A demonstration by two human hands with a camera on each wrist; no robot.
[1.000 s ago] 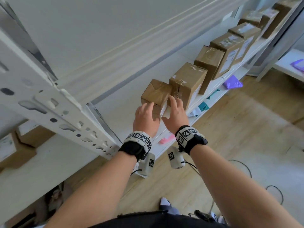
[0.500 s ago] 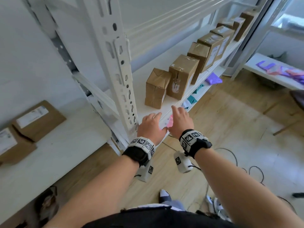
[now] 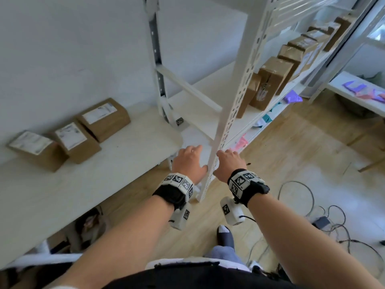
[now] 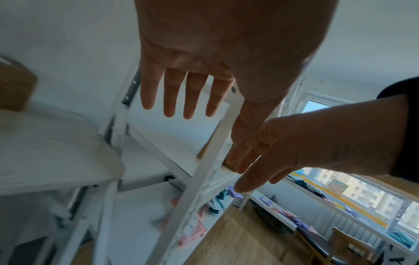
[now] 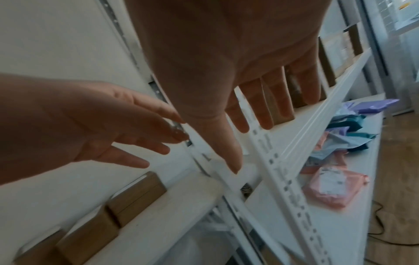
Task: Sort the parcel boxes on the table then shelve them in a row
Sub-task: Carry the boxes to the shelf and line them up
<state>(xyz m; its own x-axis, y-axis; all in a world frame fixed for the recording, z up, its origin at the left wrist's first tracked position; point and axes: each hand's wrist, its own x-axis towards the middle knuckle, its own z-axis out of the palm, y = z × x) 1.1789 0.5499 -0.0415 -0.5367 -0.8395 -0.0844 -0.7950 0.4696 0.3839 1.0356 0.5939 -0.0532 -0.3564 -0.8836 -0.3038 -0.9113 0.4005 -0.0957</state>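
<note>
Three brown parcel boxes [image 3: 68,135] with white labels lie in a line on the white table [image 3: 62,190] at the left. A row of brown boxes [image 3: 277,78] stands upright on the white shelf [image 3: 208,113] at the right. My left hand [image 3: 188,161] and right hand [image 3: 228,159] hover empty in front of the shelf's white upright post [image 3: 233,105], one on each side of it. Both hands have straight, spread fingers [image 4: 174,95] and hold nothing. The right hand's fingers [image 5: 265,105] also show straight in the right wrist view.
Coloured mailer bags [image 5: 333,186] in pink, blue and purple lie on the lower shelf board. A white side table [image 3: 358,94] with purple and pink bags stands at the far right. Cables [image 3: 325,217] trail over the wooden floor [image 3: 291,159].
Both hands have drawn back from the smallest shelved box, leaving it standing at the row's near end. My view has swung left, bringing the table and its three boxes into sight.
</note>
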